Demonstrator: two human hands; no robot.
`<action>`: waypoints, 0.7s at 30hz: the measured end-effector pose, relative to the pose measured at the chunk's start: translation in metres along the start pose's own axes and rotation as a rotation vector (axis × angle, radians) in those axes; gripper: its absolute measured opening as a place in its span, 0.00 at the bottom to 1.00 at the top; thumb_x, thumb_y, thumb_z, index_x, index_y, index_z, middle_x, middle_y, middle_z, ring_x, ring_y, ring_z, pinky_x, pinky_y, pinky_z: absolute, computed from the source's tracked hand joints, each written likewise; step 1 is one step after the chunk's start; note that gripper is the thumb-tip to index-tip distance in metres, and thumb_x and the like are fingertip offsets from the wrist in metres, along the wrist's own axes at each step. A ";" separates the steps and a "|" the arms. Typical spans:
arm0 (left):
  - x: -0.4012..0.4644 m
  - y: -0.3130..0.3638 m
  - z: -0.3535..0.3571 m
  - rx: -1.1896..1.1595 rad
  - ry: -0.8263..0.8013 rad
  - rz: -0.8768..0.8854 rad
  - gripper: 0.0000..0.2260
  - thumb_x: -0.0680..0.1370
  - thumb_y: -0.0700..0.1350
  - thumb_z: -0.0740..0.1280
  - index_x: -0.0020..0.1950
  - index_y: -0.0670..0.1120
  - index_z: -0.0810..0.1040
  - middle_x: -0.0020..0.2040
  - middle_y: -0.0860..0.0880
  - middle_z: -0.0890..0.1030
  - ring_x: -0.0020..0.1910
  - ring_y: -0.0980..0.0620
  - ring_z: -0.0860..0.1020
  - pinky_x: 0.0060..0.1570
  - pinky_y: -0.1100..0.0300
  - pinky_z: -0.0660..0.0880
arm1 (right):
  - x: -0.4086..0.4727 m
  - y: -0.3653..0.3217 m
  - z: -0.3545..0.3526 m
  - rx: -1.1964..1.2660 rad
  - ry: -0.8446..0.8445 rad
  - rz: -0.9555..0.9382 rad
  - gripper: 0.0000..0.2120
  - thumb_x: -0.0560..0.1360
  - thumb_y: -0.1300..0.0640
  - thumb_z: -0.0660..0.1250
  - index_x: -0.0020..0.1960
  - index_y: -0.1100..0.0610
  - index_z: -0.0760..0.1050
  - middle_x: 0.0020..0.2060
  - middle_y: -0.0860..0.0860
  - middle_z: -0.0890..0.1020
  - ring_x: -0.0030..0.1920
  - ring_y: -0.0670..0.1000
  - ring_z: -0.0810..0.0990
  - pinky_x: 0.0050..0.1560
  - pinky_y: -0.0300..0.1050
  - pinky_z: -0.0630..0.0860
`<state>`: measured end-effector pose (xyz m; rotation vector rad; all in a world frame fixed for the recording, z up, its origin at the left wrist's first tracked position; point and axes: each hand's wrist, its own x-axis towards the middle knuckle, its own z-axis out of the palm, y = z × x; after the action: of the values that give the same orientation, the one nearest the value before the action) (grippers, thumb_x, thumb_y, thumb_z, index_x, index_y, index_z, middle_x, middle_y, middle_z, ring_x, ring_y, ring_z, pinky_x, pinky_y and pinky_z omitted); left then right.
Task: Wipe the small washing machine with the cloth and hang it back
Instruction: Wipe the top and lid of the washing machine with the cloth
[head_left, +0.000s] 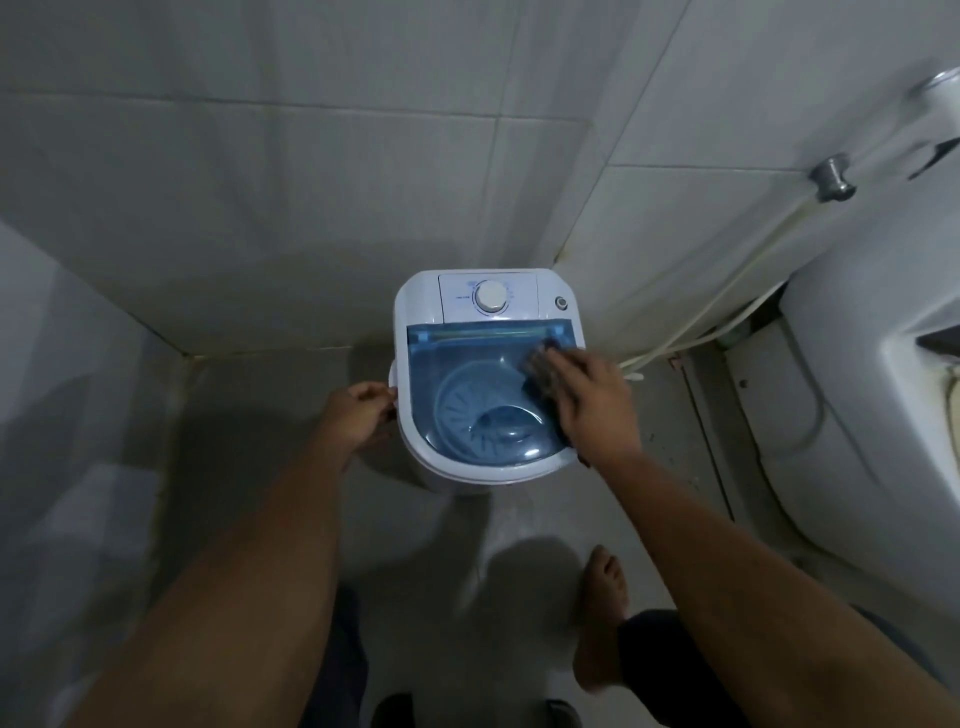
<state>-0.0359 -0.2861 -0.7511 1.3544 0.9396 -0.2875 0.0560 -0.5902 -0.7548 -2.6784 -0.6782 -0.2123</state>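
Dark cloth (540, 370), blurred, pressed flat under right hand (592, 400) on blue translucent lid (467, 374); left hand (358, 410) fingers grip washer rim.

Just one head cam, looking steeply down from standing height at the washer (485, 374) in the tiled corner, fairly close.

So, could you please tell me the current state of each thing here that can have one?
Washing machine: upright on the floor, in the corner.
Blue lid: closed.
Cloth: pressed flat on the lid's right side.
Right hand: flat on the cloth.
Left hand: gripping the machine's left edge.
Dial: setting unreadable.
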 end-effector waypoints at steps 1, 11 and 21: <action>0.001 -0.001 0.000 0.014 0.001 0.006 0.02 0.80 0.42 0.68 0.48 0.48 0.79 0.50 0.42 0.84 0.41 0.51 0.82 0.50 0.52 0.79 | 0.009 0.001 0.002 0.047 0.070 0.177 0.22 0.78 0.57 0.67 0.71 0.50 0.76 0.64 0.57 0.78 0.58 0.63 0.77 0.59 0.59 0.76; 0.007 -0.003 0.002 -0.006 0.021 -0.007 0.04 0.81 0.43 0.67 0.46 0.48 0.79 0.48 0.44 0.84 0.41 0.51 0.82 0.46 0.52 0.80 | -0.101 -0.037 0.006 0.246 0.207 0.455 0.23 0.76 0.64 0.70 0.70 0.55 0.77 0.62 0.58 0.76 0.60 0.59 0.76 0.63 0.52 0.75; 0.007 -0.003 -0.002 -0.002 0.000 -0.014 0.02 0.79 0.44 0.69 0.49 0.49 0.81 0.51 0.46 0.86 0.48 0.49 0.84 0.58 0.46 0.80 | -0.117 -0.137 0.029 0.188 -0.128 -0.151 0.26 0.72 0.61 0.69 0.70 0.47 0.77 0.66 0.55 0.75 0.57 0.60 0.77 0.54 0.52 0.76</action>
<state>-0.0340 -0.2827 -0.7577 1.3466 0.9498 -0.2969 -0.1110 -0.5173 -0.7651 -2.4786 -0.8940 -0.0146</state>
